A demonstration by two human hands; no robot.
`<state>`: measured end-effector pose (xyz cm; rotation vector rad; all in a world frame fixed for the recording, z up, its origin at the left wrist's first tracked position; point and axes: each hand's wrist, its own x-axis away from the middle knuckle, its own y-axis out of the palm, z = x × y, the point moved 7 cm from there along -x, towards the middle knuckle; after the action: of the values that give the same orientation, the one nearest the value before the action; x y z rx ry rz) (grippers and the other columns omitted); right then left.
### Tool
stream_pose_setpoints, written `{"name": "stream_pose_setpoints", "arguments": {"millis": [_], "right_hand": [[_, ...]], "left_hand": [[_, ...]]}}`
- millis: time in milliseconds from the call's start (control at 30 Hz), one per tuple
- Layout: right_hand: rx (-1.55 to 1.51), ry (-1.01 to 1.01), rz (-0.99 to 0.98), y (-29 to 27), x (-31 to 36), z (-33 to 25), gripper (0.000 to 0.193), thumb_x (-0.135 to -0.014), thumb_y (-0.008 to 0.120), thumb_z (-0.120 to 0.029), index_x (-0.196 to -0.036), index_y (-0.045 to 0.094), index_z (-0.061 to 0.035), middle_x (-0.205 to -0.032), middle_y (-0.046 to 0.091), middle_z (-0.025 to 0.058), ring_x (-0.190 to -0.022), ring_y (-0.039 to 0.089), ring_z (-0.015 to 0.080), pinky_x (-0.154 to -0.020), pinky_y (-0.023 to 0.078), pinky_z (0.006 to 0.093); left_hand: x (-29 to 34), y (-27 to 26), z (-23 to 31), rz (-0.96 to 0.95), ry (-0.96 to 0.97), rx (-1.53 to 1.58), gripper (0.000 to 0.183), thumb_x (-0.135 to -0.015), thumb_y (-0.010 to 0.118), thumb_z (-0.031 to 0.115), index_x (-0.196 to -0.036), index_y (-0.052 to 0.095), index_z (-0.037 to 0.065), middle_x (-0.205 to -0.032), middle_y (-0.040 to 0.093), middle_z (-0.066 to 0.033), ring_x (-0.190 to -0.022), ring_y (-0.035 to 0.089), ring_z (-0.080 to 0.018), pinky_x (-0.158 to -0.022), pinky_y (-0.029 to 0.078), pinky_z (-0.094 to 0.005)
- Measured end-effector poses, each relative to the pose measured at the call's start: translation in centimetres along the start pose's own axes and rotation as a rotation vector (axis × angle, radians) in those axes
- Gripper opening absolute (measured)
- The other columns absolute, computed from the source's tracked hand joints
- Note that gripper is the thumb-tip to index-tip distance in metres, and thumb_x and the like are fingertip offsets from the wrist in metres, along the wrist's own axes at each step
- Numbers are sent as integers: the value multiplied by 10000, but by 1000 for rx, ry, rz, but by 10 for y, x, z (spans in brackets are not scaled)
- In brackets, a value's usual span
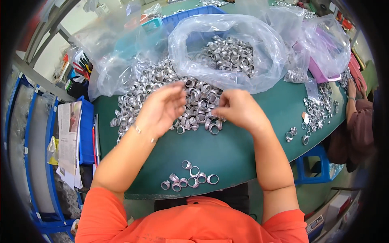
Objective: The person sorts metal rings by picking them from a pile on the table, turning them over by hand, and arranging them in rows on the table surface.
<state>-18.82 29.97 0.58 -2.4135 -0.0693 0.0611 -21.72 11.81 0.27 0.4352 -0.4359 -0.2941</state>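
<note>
A large heap of silver-coloured metal rings (144, 87) lies on the green tabletop in front of me. My left hand (164, 107) is over the heap's near side, palm turned inward, its fingers slightly curved and apart with nothing visible in them. At the right edge of the heap, my right hand (240, 108) has its fingers curled in a pinch. Whatever those fingertips hold, if anything, is hidden. Closer to my body, a small group of loose rings (193, 171) rests near the table's front edge. Beyond my hands, a clear plastic bag (267, 52) stands open with many rings inside.
More plastic bags (117, 73) and a blue bin (194, 14) crowd the far side. To the right are a purple basket (320, 71), scattered small metal parts (318, 107) and another person's arm (351, 107). A blue stool (314, 164) stands below; newspapers (69, 133) hang at left.
</note>
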Motion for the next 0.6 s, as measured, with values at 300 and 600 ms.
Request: {"name": "stream_pose_setpoints", "arguments": {"millis": [300,600], "right_hand": [[-99,146,26,6,10,19,172,-694,639,-151,-754,630,10,-652,613,140,-616,612,250,-583,480,342],[-816,207,-373,43,20,-2,120,-811,600,-100,-830,624,16,-648,590,39,-470,493,64,-434,396,194]], "left_hand": [[50,-38,-68,-54,-10,261,134,-845,514,101,-971,534,61,-787,558,-44,-681,527,-136,-549,428,-249],[54,-29,-85,-100,-93,108,156,-836,567,104,-964,536,22,-757,559,-64,-620,539,-138,-497,450,-247]]}}
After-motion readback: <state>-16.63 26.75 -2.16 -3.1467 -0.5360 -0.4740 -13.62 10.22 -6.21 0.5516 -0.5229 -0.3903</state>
